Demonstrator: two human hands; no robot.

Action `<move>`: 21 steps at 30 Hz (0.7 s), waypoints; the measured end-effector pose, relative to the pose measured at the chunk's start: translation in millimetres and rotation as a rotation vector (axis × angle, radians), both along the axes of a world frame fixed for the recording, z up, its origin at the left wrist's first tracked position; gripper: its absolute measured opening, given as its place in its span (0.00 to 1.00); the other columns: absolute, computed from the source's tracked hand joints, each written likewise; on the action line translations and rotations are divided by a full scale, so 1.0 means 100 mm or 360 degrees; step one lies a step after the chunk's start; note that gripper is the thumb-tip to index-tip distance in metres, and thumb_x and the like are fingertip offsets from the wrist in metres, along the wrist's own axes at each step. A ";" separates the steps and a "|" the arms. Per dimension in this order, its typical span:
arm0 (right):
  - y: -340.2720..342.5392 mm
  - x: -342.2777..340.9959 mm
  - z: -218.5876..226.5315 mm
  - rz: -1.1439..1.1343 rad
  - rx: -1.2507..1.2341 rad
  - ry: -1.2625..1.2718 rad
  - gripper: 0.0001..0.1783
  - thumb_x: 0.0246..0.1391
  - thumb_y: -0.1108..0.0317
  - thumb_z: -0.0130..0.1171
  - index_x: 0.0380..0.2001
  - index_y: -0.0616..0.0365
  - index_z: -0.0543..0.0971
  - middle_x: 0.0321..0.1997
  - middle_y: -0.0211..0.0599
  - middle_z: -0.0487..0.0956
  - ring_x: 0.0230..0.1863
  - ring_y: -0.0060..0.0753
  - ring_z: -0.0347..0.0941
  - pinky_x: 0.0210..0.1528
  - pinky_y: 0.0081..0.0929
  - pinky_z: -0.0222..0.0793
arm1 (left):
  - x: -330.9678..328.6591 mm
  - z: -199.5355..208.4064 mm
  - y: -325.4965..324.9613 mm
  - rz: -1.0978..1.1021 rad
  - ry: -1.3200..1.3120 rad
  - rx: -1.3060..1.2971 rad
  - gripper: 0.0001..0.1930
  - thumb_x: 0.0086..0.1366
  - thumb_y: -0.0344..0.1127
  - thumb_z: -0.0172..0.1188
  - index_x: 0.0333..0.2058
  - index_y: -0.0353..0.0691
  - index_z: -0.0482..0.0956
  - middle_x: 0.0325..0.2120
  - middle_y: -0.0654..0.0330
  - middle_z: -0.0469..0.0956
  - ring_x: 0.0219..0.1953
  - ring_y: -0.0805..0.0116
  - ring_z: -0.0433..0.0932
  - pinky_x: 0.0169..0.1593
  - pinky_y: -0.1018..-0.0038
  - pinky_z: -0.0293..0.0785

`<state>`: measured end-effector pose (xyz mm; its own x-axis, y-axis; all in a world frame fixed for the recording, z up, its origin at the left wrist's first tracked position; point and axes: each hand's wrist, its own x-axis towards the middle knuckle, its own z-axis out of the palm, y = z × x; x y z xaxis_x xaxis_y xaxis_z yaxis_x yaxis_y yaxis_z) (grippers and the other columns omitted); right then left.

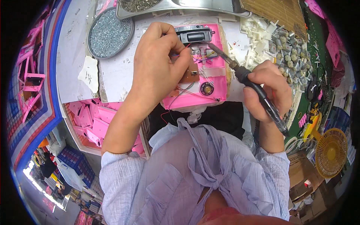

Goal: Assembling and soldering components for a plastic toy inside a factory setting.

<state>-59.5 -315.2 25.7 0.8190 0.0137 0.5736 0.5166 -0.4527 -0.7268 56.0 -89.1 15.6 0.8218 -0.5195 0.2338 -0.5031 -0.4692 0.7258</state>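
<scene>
A pink plastic case (221,80) lies before me, with a brown circuit board (190,77), thin coloured wires, a black slotted part (197,36) and a small round speaker-like part (206,88) in it. My left hand (159,56) reaches over the case's left side, fingers pinched; a thin red wire (188,45) sticks out at the fingertips. That hand covers part of the board. My right hand (272,90) grips a soldering iron (245,75) by its black handle. The iron's tip is over the case, close to the black part's lower right corner.
Small silvery screws fill a round dish (111,32) at far left, beside a metal tray (183,8). White plastic parts (257,39) and small motors (292,50) are heaped at right. A box of pink pieces (99,120) stands near left; a yellow fan (331,153) stands far right.
</scene>
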 end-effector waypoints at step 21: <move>0.10 0.12 -0.04 0.0100 -0.0334 -0.0076 0.17 0.40 0.79 0.70 0.37 0.63 0.79 0.20 0.36 0.74 0.22 0.38 0.70 0.25 0.30 0.65 | 0.01 -0.04 0.04 -0.0007 0.0009 0.0013 0.06 0.56 0.27 0.67 0.26 0.30 0.79 0.37 0.55 0.75 0.34 0.66 0.76 0.38 0.74 0.73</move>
<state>-47.4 -305.0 21.3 0.7849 0.1868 0.5908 0.5799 -0.5574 -0.5942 57.2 -85.6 11.8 0.8209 -0.5249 0.2251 -0.5011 -0.4728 0.7248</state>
